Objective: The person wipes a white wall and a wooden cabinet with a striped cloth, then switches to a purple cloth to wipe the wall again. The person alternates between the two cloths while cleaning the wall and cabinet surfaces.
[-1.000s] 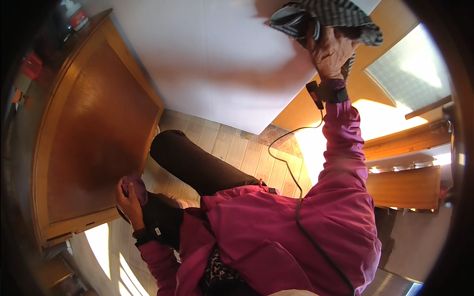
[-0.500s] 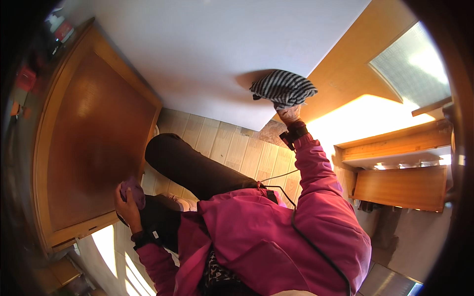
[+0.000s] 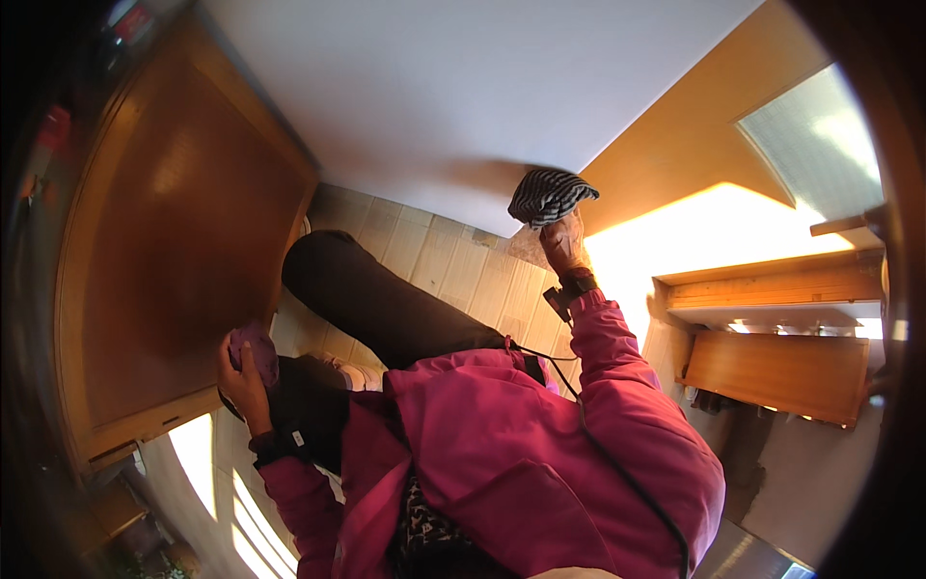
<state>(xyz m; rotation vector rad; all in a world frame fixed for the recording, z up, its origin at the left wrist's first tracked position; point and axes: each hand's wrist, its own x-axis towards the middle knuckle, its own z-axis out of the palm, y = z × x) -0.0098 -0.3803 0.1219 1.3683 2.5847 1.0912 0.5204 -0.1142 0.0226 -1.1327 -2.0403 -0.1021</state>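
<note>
Above right hand (image 3: pixel 565 241), striped cloth (image 3: pixel 550 195) clamped in grip; left hand (image 3: pixel 243 372) clutching purple cloth (image 3: pixel 253 349)

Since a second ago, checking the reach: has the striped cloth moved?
Yes. The striped cloth in the right hand came down the white wall toward the body.

Small red and white packages (image 3: pixel 130 19) blurred at the dark top-left rim, a second red one (image 3: pixel 55 125) just below along the left edge, shapes unclear.
</note>
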